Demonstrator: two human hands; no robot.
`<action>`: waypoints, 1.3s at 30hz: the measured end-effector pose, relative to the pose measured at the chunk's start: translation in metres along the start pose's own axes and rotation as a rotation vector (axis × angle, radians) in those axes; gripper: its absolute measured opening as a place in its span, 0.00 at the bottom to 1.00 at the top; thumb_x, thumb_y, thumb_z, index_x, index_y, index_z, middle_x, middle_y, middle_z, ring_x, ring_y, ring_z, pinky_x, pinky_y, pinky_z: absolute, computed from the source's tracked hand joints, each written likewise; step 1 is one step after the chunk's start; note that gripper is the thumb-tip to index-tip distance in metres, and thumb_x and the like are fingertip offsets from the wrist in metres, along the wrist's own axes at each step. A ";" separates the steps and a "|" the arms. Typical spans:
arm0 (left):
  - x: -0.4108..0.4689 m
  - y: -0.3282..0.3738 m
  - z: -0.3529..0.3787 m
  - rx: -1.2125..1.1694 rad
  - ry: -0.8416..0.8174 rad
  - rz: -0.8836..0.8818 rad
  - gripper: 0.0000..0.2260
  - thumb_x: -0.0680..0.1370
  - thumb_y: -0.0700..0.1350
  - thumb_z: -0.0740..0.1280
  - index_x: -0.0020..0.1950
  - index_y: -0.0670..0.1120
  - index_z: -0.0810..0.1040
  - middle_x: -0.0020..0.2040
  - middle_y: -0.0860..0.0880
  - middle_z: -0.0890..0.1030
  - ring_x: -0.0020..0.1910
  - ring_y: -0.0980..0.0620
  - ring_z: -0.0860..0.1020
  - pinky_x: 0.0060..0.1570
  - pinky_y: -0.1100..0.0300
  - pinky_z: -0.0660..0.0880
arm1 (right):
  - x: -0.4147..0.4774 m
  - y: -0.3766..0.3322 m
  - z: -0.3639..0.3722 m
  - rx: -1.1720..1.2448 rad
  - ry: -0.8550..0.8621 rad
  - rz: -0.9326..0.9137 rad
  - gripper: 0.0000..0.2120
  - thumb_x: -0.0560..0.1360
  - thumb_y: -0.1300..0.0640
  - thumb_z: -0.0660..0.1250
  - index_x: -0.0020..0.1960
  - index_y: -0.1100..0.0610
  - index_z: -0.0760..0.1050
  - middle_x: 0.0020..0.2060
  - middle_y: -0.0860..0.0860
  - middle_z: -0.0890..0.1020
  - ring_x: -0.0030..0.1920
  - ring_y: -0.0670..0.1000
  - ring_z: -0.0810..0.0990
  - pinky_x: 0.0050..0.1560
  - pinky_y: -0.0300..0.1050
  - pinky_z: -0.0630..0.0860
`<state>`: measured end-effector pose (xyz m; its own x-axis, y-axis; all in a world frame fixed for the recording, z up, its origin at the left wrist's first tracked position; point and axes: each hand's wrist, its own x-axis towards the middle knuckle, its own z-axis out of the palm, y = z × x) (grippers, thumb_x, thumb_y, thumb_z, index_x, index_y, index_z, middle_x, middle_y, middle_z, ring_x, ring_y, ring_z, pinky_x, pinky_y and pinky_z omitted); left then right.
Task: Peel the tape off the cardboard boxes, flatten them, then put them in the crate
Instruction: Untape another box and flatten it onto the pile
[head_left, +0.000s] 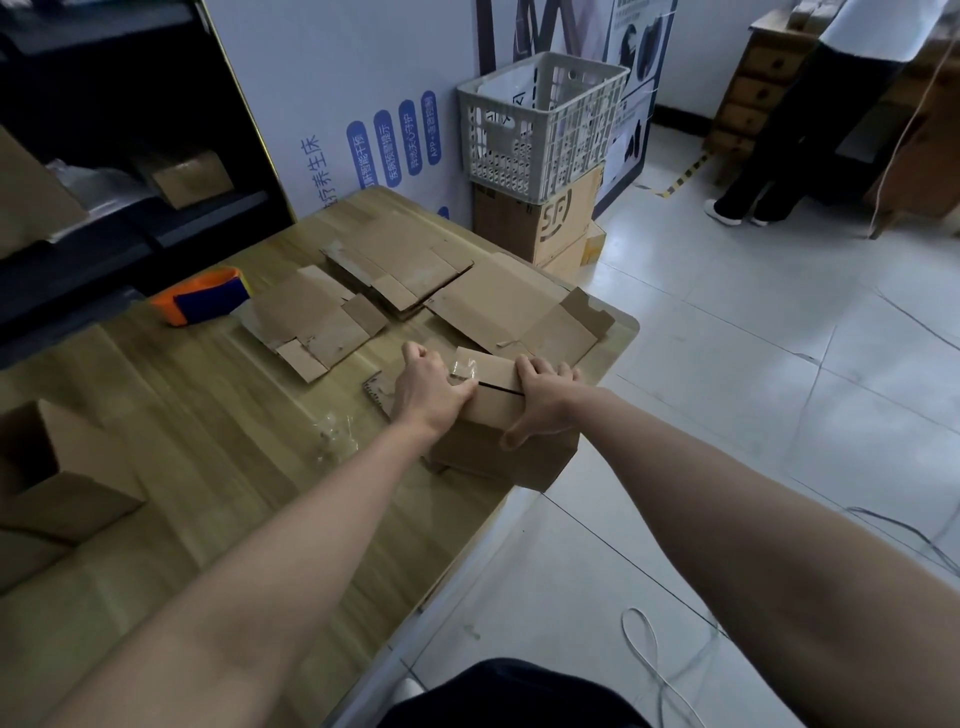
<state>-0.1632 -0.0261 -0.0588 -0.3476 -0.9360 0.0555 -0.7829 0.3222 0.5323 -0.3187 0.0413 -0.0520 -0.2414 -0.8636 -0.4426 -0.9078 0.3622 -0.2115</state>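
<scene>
You are standing at a pale wooden bench (208, 467) with a white tiled floor (753, 364) to its right. Beyond the far corner of the bench, a grey plastic crate (540, 124) sits on top of a brown carton (540, 218) against the wall.

Both your hands are clamped on the small cardboard box (493, 400) at the right edge of the bench, where it rests on more cardboard. Your left hand (431, 389) grips its left end with the fingers curled and the thumb lying across the top. Your right hand (545, 400) holds the right end, with the fingers hooked over the far edge and the thumb down the near face. A dark seam between the top flaps shows between your hands. A loose piece of clear tape (465, 369) stands up from the top, just beside your left thumb. I cannot tell whether the thumb is touching it.

Flattened boxes (405, 265) lie spread over the far half of the bench, some overlapping. An orange and blue tape dispenser (202, 301) sits to their left. A crumpled wad of clear tape (335, 441) lies on the bench near your left forearm. An open box (57, 483) stands at the left edge.

At the far right, a person (810, 130) stands by a wooden chest of drawers (753, 93).
</scene>
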 end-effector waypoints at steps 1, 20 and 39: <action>-0.001 -0.003 0.000 -0.027 0.010 0.011 0.15 0.73 0.54 0.70 0.44 0.42 0.73 0.53 0.48 0.66 0.41 0.50 0.72 0.42 0.60 0.69 | 0.000 -0.002 0.002 -0.008 0.006 0.001 0.56 0.57 0.34 0.75 0.74 0.52 0.48 0.72 0.54 0.60 0.72 0.65 0.54 0.72 0.61 0.50; 0.033 -0.086 -0.051 -1.167 0.396 -0.914 0.06 0.78 0.34 0.62 0.51 0.37 0.77 0.47 0.42 0.81 0.34 0.53 0.80 0.32 0.68 0.76 | -0.006 0.009 -0.036 -0.016 0.159 0.006 0.48 0.53 0.38 0.75 0.66 0.53 0.59 0.56 0.51 0.66 0.57 0.57 0.68 0.60 0.59 0.69; -0.034 -0.165 0.021 -0.102 -0.421 -0.280 0.14 0.79 0.36 0.59 0.61 0.40 0.78 0.62 0.41 0.78 0.63 0.43 0.74 0.60 0.59 0.69 | 0.003 -0.059 -0.032 -0.014 0.318 0.020 0.49 0.57 0.37 0.74 0.69 0.54 0.55 0.60 0.53 0.67 0.60 0.58 0.67 0.64 0.62 0.65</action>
<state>-0.0334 -0.0446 -0.1664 -0.3260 -0.8395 -0.4346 -0.8285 0.0323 0.5590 -0.2769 0.0063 -0.0130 -0.3520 -0.9236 -0.1517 -0.9060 0.3770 -0.1925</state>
